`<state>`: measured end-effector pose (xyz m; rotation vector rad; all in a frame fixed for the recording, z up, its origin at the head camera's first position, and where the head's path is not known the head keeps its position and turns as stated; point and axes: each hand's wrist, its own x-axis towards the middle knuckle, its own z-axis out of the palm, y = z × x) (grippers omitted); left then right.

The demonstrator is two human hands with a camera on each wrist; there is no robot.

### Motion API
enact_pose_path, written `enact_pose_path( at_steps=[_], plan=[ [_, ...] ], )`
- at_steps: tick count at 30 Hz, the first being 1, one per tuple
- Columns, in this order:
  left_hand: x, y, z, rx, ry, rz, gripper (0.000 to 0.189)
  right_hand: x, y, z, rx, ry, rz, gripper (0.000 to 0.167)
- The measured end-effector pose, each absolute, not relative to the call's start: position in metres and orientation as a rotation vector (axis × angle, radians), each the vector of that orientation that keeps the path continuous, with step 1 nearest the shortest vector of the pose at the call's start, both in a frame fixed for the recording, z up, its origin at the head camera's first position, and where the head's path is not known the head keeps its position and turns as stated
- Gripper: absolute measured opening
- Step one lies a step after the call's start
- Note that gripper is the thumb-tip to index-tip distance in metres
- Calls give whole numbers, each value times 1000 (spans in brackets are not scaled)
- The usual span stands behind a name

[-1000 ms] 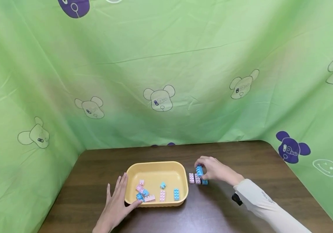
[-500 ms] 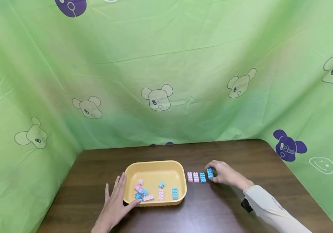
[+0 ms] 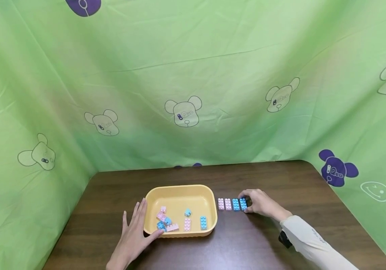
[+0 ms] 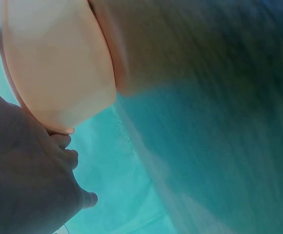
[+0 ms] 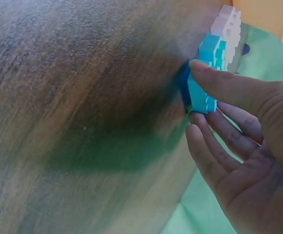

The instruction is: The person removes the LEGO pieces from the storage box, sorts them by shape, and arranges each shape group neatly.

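My right hand point(image 3: 262, 203) pinches a blue toy building brick point(image 3: 243, 204) between thumb and fingers at the right end of a row on the table. Directly left of it lies another blue brick point(image 3: 235, 204), then two pink bricks point(image 3: 228, 204). In the right wrist view, the thumb presses the near end of the held brick point(image 5: 198, 94). My left hand point(image 3: 131, 235) rests against the left side of a yellow plastic tub point(image 3: 181, 190), fingers extended along its rim and thumb at the front corner. The left wrist view shows the tub's outer wall point(image 4: 58, 58) beside that hand.
Inside the tub lie several loose bricks: a pink one point(image 3: 187, 224), a blue one point(image 3: 203, 222), a small light-blue one point(image 3: 187, 212) and a mixed heap at the left. The brown wooden table point(image 3: 274, 176) is bounded by a green printed cloth point(image 3: 193, 150) behind and at both sides.
My right hand has moved right and down with the blue brick, lowering it beside the other blue brick at the row's right end. The left hand stays at the tub.
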<state>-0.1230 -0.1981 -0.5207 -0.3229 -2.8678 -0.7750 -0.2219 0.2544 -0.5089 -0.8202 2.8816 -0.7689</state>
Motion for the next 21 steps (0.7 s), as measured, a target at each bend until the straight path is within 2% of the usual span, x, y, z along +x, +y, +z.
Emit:
enact_pose_path(
  at_steps=[11, 21],
  plan=[
    [-124, -199, -523, -326, -2870, -779, 111, -221, 256, -513, -849, 2894, -796, 43],
    [-125, -199, -522, -325, -2871, -772, 111, -221, 256, -515, -788, 2864, -878, 52]
  ],
)
